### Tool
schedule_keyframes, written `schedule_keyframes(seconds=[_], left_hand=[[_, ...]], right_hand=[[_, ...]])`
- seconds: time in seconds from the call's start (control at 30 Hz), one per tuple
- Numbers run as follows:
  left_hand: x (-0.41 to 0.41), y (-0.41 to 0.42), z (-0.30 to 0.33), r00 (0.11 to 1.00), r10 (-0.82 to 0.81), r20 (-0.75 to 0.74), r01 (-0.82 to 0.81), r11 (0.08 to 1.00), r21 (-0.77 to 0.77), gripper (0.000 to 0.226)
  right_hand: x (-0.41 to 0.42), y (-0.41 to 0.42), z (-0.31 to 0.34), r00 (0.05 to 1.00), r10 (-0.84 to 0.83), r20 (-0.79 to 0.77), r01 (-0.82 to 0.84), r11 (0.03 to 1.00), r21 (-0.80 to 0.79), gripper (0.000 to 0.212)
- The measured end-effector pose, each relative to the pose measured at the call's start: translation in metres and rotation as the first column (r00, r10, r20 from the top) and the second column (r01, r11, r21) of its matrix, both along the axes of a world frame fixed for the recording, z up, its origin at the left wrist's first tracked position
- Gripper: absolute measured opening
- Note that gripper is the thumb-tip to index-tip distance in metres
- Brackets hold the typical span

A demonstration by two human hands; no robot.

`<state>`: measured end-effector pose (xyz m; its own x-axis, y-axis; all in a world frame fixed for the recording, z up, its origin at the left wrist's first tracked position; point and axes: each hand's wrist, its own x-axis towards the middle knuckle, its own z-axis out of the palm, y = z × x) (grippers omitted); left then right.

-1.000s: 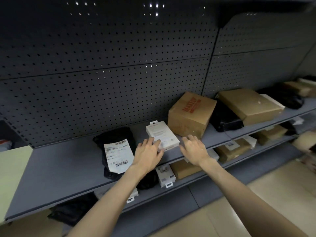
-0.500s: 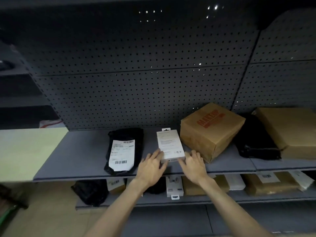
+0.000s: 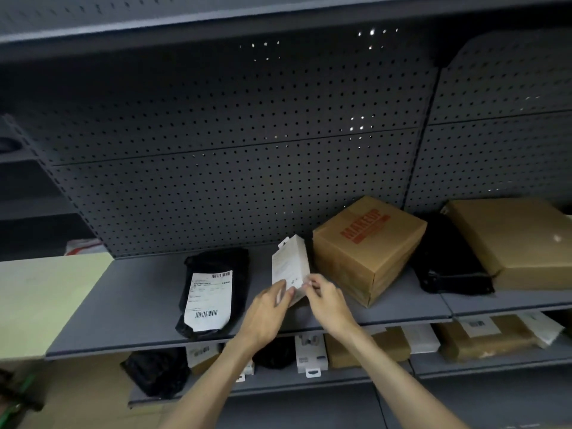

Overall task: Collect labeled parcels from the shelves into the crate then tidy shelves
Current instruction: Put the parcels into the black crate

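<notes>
— Two shelves of the grey perforated-back metal shelving (image 3: pixel 130 308) fill the frame. What's biggest on the upper one?

— At right, the large flat brown cardboard box (image 3: pixel 510 239), then the cube-shaped brown carton (image 3: pixel 368 249) stamped in red; it looks like "MAKEUP", though the print is blurred.

— And the labelled parcel?

— A black plastic mailer bag (image 3: pixel 213 292) lies left of centre with a white shipping label and barcodes, the text too small to read.

— What has changed?

— The small white retail box with a hang tab (image 3: pixel 289 264), lying flat on the shelf a second ago, is now tipped up on its near end, beside the carton. The left hand (image 3: pixel 266 314) grips its lower left edge and the right hand (image 3: pixel 325 301) pinches the lower right corner.

— Meaning?

— Probably tidying: standing it up or checking for a label. I see faint print, no shipping label, and the crate isn't visible.
</notes>
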<state>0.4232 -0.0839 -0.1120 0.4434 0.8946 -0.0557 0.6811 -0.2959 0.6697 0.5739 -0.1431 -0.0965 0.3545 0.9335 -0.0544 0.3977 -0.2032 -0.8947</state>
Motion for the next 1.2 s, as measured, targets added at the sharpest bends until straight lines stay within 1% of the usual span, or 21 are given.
schedule_keyframes(seconds=[0.1, 0.2, 0.37, 0.43, 0.5, 0.57, 0.67, 0.73, 0.83, 0.9, 0.97, 1.0, 1.07, 1.2], left_hand=[[0.009, 0.006, 0.005, 0.99, 0.049, 0.129, -0.047, 0.999, -0.023, 0.046], [0.01, 0.015, 0.002, 0.981, 0.061, 0.184, -0.052, 0.997, -0.053, 0.036], [-0.003, 0.022, 0.004, 0.962, 0.065, 0.264, -0.035, 0.992, -0.118, 0.049], [-0.009, 0.025, 0.004, 0.945, 0.053, 0.321, -0.003, 0.988, -0.154, 0.048], [-0.015, 0.028, 0.004, 0.927, 0.027, 0.374, 0.035, 0.987, -0.158, 0.049], [-0.019, 0.031, 0.002, 0.917, 0.0, 0.399, 0.069, 0.985, -0.157, 0.048], [-0.025, 0.037, -0.001, 0.914, -0.017, 0.406, 0.077, 0.988, -0.132, 0.045], [-0.027, 0.041, -0.001, 0.918, -0.001, 0.396, 0.048, 0.993, -0.107, 0.045], [-0.035, 0.045, -0.002, 0.939, 0.034, 0.343, -0.018, 0.999, -0.052, 0.043], [-0.04, 0.05, 0.0, 0.938, 0.096, 0.334, -0.091, 0.995, -0.03, 0.054], [-0.043, 0.055, 0.001, 0.92, 0.182, 0.348, -0.166, 0.983, -0.076, 0.059], [-0.043, 0.055, 0.0, 0.913, 0.204, 0.355, -0.177, 0.978, -0.107, 0.055], [-0.044, 0.052, -0.006, 0.915, 0.211, 0.344, -0.169, 0.975, -0.148, 0.043], [-0.039, 0.049, -0.02, 0.937, 0.192, 0.293, -0.148, 0.975, -0.164, 0.045]], right_hand=[[0.003, 0.001, 0.007, 1.0, 0.001, 0.031, -0.002, 1.0, 0.025, 0.026], [0.003, 0.003, 0.008, 0.998, 0.002, 0.062, -0.002, 1.0, 0.012, 0.034], [-0.013, 0.01, 0.008, 0.994, 0.031, 0.107, -0.037, 0.998, 0.059, 0.033], [-0.02, 0.012, 0.008, 0.992, 0.042, 0.121, -0.05, 0.996, 0.068, 0.034], [-0.027, 0.013, 0.006, 0.986, 0.066, 0.152, -0.077, 0.995, 0.068, 0.035], [-0.032, 0.013, 0.004, 0.985, 0.078, 0.152, -0.09, 0.993, 0.075, 0.037], [-0.037, 0.013, 0.0, 0.991, 0.064, 0.118, -0.076, 0.993, 0.094, 0.037], [-0.036, 0.015, -0.005, 0.997, 0.005, 0.078, -0.012, 0.995, 0.094, 0.036], [-0.032, 0.017, -0.012, 0.996, -0.055, 0.063, 0.055, 0.998, 0.0, 0.033], [-0.028, 0.022, -0.014, 0.996, -0.044, 0.074, 0.048, 0.997, -0.055, 0.03], [-0.024, 0.028, -0.017, 0.996, -0.051, 0.073, 0.057, 0.994, -0.089, 0.027], [-0.023, 0.03, -0.019, 0.996, -0.053, 0.074, 0.061, 0.993, -0.104, 0.026], [-0.023, 0.033, -0.022, 0.996, -0.051, 0.075, 0.059, 0.991, -0.12, 0.025], [-0.02, 0.031, -0.027, 0.995, -0.06, 0.08, 0.069, 0.99, -0.12, 0.025]])
